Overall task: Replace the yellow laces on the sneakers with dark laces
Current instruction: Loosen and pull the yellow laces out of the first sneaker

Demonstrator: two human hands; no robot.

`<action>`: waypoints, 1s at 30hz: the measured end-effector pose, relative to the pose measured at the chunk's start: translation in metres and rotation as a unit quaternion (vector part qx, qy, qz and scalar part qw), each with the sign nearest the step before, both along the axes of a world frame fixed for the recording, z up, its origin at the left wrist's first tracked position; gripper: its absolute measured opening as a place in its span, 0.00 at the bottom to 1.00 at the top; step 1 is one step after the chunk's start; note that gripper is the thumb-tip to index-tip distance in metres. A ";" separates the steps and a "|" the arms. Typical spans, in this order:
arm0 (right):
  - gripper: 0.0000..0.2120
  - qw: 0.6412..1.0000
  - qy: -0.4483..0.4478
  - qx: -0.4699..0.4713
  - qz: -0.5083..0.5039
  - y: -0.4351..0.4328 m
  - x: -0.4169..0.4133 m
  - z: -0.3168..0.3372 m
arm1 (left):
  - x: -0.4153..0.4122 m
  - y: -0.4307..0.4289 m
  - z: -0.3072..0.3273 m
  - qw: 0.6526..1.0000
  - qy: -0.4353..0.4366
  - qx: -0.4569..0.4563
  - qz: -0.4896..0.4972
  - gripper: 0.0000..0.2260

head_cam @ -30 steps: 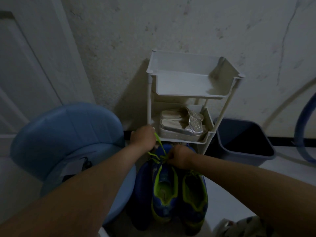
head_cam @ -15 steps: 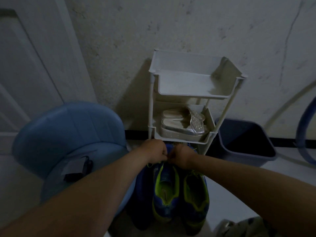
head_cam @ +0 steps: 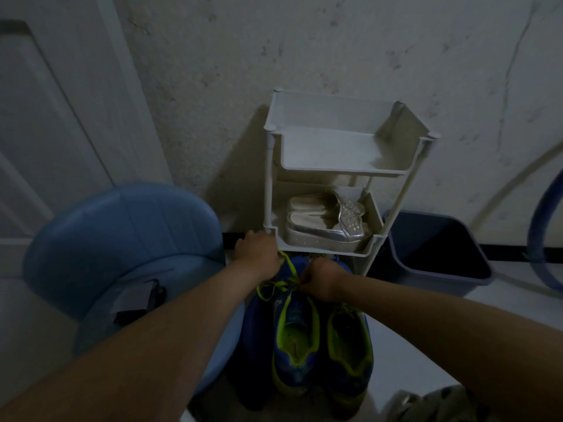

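Two blue sneakers (head_cam: 294,357) stand on the floor (head_cam: 518,287) by a white rack (head_cam: 269,178). The left hand (head_cam: 259,254), at ten o'clock from the right hand (head_cam: 323,281), grips a yellow lace (head_cam: 289,266) in clenched fingers; the lace runs toward five o'clock to the right hand's pinching fingers.

Two blue sneakers: the left sneaker (head_cam: 294,339) and the right sneaker (head_cam: 350,354). One loose yellow lace (head_cam: 290,267), held by two hands: the left hand (head_cam: 259,251) and the right hand (head_cam: 324,280). One white rack (head_cam: 341,147), two tiers in sight. Two silver sandals (head_cam: 320,234). One large pale-blue plastic object (head_cam: 122,233), one dark bin (head_cam: 475,277), one blue hose (head_cam: 539,226), one door (head_cam: 45,117).
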State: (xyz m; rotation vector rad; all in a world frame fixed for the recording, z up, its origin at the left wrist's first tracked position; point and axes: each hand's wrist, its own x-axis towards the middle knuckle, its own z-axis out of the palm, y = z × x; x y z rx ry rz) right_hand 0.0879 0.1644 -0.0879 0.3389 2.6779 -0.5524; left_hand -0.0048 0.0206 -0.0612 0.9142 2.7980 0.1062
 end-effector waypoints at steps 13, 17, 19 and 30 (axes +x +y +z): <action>0.12 1.000 0.007 -0.011 -0.006 0.001 0.000 -0.001 | 0.008 0.007 -0.006 0.989 -0.072 -0.069 -0.110 0.07; 0.12 0.999 0.004 -0.026 -0.018 0.001 -0.001 0.002 | 0.006 0.002 0.000 0.994 0.011 -0.100 -0.044 0.08; 0.12 1.000 0.003 -0.025 -0.014 0.000 -0.001 0.002 | 0.004 -0.001 -0.001 0.995 0.032 -0.095 0.001 0.11; 0.12 1.000 -0.014 -0.013 0.001 -0.002 -0.006 -0.001 | -0.007 -0.012 0.002 0.982 0.058 -0.113 0.138 0.07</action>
